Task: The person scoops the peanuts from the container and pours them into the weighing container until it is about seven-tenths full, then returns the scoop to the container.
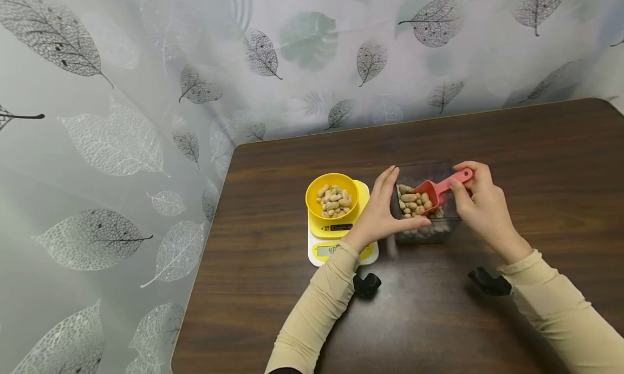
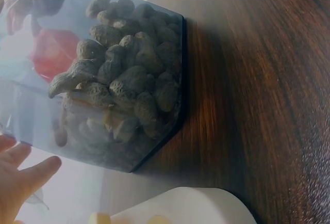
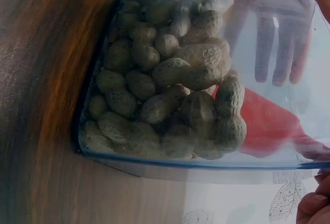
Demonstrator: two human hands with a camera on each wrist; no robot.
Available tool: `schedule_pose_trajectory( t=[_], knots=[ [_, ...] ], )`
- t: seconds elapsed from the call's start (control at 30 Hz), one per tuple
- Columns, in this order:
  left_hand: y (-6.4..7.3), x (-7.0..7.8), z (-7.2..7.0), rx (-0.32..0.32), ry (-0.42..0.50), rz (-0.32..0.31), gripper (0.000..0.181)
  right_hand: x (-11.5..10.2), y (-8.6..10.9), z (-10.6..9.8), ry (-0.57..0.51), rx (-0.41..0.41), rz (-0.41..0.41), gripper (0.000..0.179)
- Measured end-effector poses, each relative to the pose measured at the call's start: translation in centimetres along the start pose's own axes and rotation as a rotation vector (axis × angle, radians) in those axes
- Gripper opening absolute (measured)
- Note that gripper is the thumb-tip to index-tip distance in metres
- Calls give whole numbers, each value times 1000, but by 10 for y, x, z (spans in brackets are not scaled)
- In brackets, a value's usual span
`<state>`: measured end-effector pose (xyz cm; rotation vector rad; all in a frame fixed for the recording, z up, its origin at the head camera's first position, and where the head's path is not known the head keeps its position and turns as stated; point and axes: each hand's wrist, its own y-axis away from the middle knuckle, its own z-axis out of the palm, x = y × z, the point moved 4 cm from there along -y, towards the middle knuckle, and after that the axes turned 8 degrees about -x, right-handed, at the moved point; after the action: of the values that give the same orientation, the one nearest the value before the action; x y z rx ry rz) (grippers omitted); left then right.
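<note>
In the head view my right hand (image 1: 485,203) grips the handle of a red scoop (image 1: 435,192). The scoop's bowl is down among the unshelled peanuts (image 1: 411,201) inside a clear, dark-tinted plastic box (image 1: 426,236). My left hand (image 1: 377,214) rests against the box's left side, fingers straight and thumb stretched along the front. Through the wall in the right wrist view, the peanuts (image 3: 170,79) fill the lower part, and the scoop (image 3: 265,123) lies against them. Left of the box, a yellow bowl (image 1: 312,198) holding peanuts sits on a yellow-and-white kitchen scale (image 1: 316,243).
The scale's display (image 1: 325,250) is partly covered by my left wrist. Everything stands on a dark wood-grain table (image 1: 253,244). A leaf-patterned curtain (image 1: 302,92) hangs along its back and left edges. Black wrist mounts (image 1: 366,285) stick out below both forearms.
</note>
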<state>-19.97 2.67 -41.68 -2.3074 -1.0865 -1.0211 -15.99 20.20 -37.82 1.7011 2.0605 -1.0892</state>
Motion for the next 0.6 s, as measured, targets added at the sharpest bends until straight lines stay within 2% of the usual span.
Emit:
schedule_pose_trajectory(
  t=[0.23,0.33,0.6],
  knots=[
    [0,0,0,8,-5,-4,101,-1,-2,-1,-8,3,-25,36],
    [0,1,0,11,-8,-2,101,0,-3,-1,-21,-1,-5,35],
    [0,2,1,5,-17,-6,102,9,-6,-1,-112,-63,210,46]
  ],
)
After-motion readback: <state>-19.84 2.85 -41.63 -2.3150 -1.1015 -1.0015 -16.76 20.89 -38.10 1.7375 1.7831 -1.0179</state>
